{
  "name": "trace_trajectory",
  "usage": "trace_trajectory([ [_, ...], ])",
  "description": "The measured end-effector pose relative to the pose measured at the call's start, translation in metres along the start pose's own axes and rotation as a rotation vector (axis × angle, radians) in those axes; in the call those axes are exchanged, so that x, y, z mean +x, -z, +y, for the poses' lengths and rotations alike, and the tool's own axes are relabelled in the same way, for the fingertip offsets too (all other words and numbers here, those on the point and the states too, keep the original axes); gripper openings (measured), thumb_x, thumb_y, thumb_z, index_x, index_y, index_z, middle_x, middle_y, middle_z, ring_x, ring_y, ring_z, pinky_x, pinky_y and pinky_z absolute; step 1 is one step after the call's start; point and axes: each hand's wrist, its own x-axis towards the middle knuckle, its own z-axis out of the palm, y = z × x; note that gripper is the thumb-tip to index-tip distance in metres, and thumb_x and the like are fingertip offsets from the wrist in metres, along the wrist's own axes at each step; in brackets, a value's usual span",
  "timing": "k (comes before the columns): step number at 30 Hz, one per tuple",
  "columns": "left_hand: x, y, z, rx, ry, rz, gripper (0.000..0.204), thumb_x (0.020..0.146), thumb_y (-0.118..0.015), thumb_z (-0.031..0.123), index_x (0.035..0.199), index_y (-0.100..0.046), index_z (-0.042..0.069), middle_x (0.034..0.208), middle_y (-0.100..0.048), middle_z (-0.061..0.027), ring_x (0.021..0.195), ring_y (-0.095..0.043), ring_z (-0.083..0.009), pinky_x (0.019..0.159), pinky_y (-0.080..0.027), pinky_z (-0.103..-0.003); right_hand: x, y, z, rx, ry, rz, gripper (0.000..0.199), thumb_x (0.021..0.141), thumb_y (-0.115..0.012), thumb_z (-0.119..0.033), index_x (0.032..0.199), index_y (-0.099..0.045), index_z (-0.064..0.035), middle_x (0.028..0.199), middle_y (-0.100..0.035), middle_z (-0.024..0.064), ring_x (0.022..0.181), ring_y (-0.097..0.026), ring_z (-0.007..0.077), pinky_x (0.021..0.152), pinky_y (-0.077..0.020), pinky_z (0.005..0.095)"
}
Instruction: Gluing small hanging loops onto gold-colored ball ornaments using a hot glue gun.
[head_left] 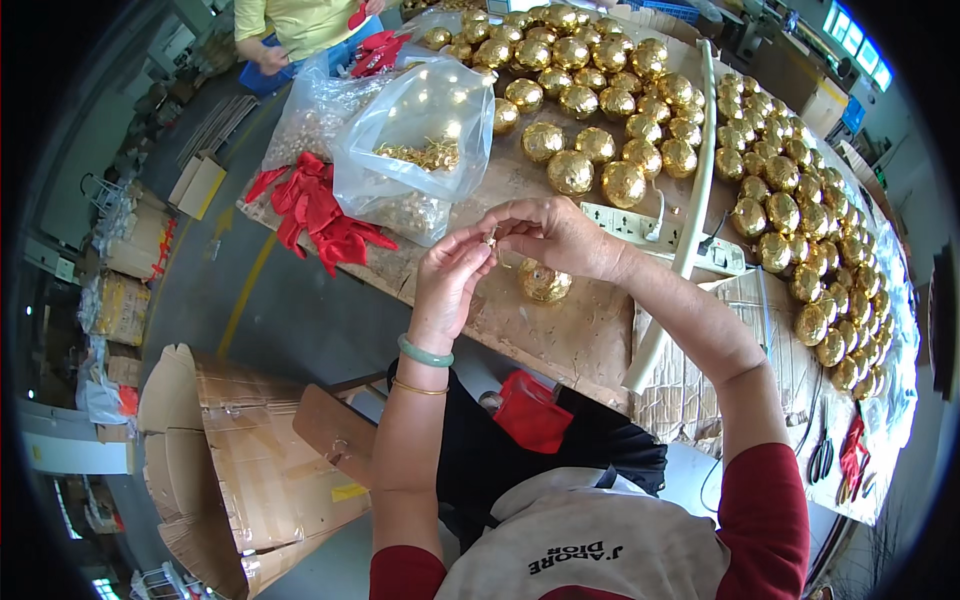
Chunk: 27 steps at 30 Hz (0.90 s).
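Note:
My left hand [453, 276] and my right hand [560, 236] meet over the near edge of the work table. Their fingertips pinch together on a small pale and gold piece [491, 240], too small to name. A gold foil ball [545, 282] sits on the table just under my right hand. Beyond my left hand stands an open clear plastic bag [358, 165] with small gold pieces [435, 155] inside. Red cloth gloves [325, 212] lie in a heap left of the bag.
Many gold balls [622, 184] cover the far table, and more [782, 215] lie right of a pale pole [700, 160]. A power strip [625, 224] lies by my right forearm. Scissors [821, 458] rest at the right. A cardboard box [270, 450] stands at left. A co-worker in yellow [310, 25] is across.

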Motion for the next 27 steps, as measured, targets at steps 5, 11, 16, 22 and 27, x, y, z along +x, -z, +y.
trace_trajectory([
  [5, -0.011, -0.005, 0.001, -0.041, -0.034, -0.055, 0.019, 0.092, -0.061, 0.005, 0.11, -0.06, 0.0, 0.102, -0.066, -0.0085, 0.083, -0.062, -0.0116, 0.076, -0.049, -0.023, -0.004, -0.005, 0.012, 0.285, -0.067, 0.052, 0.02, 0.09, -0.063, 0.0, 0.11, -0.064, -0.0017, 0.099, -0.068, 0.0049, 0.091, -0.064, 0.0093, 0.083, -0.0544, 0.0254],
  [11, -0.016, -0.014, 0.003, -0.022, -0.041, -0.037, 0.016, 0.094, -0.059, 0.009, 0.108, -0.061, 0.001, 0.093, -0.068, -0.0087, 0.079, -0.062, -0.0109, 0.073, -0.049, -0.023, -0.011, -0.004, 0.0, 0.339, -0.085, 0.099, 0.013, 0.089, -0.066, -0.004, 0.102, -0.066, -0.0018, 0.091, -0.069, 0.0033, 0.085, -0.064, 0.0073, 0.078, -0.0543, 0.0234],
  [16, -0.016, -0.021, 0.0, 0.057, -0.067, 0.004, 0.014, 0.094, -0.06, 0.011, 0.104, -0.062, 0.001, 0.088, -0.068, -0.0075, 0.074, -0.059, -0.0086, 0.069, -0.046, -0.021, -0.016, 0.0, 0.0, 0.298, -0.127, 0.115, 0.012, 0.089, -0.066, -0.005, 0.101, -0.066, -0.001, 0.087, -0.069, 0.0031, 0.08, -0.064, 0.0068, 0.074, -0.0541, 0.0227],
  [22, -0.015, -0.028, 0.002, 0.187, -0.099, 0.057, 0.009, 0.094, -0.061, 0.012, 0.097, -0.062, 0.003, 0.084, -0.066, -0.0051, 0.071, -0.056, -0.007, 0.066, -0.043, -0.02, -0.02, 0.003, -0.002, 0.215, -0.182, 0.066, 0.015, 0.09, -0.066, -0.005, 0.104, -0.064, -0.0012, 0.09, -0.067, 0.0023, 0.081, -0.063, 0.0064, 0.073, -0.0539, 0.0217],
  [27, -0.013, -0.025, 0.008, 0.035, -0.02, 0.069, 0.007, 0.092, -0.063, 0.013, 0.092, -0.061, 0.006, 0.081, -0.064, -0.0024, 0.07, -0.056, -0.007, 0.067, -0.044, -0.021, -0.024, 0.014, -0.013, -0.124, -0.105, 0.134, 0.018, 0.085, -0.069, -0.008, 0.102, -0.066, -0.0038, 0.085, -0.07, 0.0053, 0.081, -0.067, 0.0116, 0.074, -0.0554, 0.0268],
])
